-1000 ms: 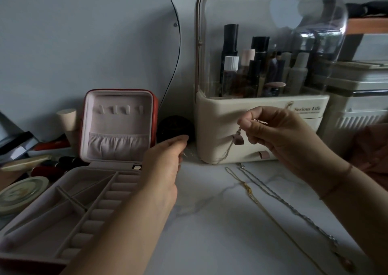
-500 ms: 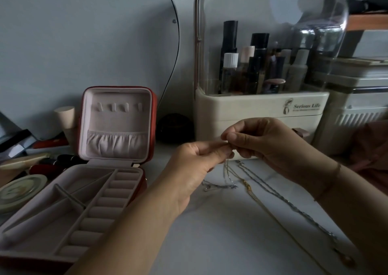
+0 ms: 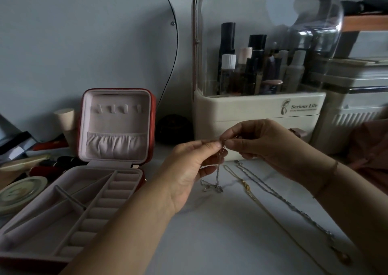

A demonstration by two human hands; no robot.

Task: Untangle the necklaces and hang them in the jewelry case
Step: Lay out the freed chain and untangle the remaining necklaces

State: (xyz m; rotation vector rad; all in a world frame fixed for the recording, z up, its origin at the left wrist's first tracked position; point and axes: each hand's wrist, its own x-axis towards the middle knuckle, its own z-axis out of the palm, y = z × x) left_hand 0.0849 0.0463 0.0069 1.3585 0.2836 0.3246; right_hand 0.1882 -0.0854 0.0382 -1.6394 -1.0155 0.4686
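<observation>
Quite thin, limp silver necklace [image 3: 218, 174].

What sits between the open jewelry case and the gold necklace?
Head view: the left hand and the thin silver chain it pinches, its end on the counter.

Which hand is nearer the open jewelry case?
Left. The left hand is just right of the jewelry case; the right hand is farther right, both pinching a necklace.

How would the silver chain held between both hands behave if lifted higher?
Probably floppy: the silver chain hangs limp below the left hand and right hand. Likely light; fingertip pinches carry it. Its bunched end on the table may snag.
</observation>
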